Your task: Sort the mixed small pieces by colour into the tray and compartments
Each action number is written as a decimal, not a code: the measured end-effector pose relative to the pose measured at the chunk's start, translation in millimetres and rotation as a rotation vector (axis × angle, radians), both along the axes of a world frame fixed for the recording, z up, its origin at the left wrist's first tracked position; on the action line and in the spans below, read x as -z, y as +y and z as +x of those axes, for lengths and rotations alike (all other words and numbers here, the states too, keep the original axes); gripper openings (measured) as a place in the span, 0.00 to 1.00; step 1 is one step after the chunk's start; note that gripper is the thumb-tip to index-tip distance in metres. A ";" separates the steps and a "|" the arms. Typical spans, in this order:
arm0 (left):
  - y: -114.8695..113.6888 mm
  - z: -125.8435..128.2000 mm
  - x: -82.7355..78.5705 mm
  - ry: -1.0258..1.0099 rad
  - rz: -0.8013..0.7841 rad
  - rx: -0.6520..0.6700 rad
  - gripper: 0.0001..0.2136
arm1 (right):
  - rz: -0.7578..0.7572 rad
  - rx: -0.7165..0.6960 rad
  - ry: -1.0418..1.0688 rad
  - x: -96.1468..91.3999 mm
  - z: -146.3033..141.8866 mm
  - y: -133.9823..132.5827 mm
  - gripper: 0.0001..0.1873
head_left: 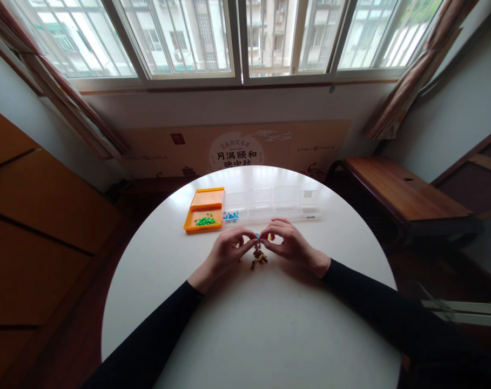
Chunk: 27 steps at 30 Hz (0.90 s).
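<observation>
My left hand [231, 246] and my right hand [288, 241] meet fingertip to fingertip over the middle of the table. Thumb and forefinger of each are pinched on a small blue piece [258, 236], mostly covered by the fingertips. Just below them lies a loose pile of tiny brown and yellow pieces [260, 257], some of them partly behind the fingers. Beyond my left hand, an orange case [188, 227] lies open with many small green pieces [206, 220] in its near half. Blue pieces [230, 215] sit in the clear compartment beside it.
A row of clear plastic compartments [262, 209] with raised lids runs right from the orange case, across the far part of the round white table [229, 335]. A wooden bench [407, 186] stands at the right, orange-brown cabinets [38, 232] at the left. Windows are ahead.
</observation>
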<state>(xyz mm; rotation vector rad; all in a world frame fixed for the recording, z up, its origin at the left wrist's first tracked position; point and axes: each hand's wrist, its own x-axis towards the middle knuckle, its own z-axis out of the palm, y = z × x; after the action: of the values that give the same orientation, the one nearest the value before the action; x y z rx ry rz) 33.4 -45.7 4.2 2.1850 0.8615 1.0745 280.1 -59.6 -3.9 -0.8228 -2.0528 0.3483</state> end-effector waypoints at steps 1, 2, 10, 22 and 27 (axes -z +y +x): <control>0.3 -0.4 0.7 0.002 0.008 0.001 0.07 | 0.001 0.002 0.000 -0.1 0.0 0.0 0.04; 0.5 -0.6 1.2 0.004 0.014 0.004 0.06 | 0.001 0.006 -0.001 -0.1 0.0 0.1 0.04; 0.2 -0.1 1.1 0.010 0.040 0.000 0.06 | 0.016 0.012 0.000 0.9 -0.4 0.5 0.05; 28.5 -13.0 -4.5 0.104 0.214 -0.409 0.06 | -0.029 0.020 -0.002 -1.7 -1.0 -0.1 0.03; 52.3 -29.3 -2.0 0.277 0.335 -0.642 0.07 | -0.051 0.017 -0.004 -3.4 -1.3 -0.1 0.04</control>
<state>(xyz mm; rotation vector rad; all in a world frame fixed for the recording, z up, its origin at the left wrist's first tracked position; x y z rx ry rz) 4.1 6.6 6.2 2.4333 1.6939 1.2920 278.8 -59.7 -0.5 -0.8717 -2.0465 0.3914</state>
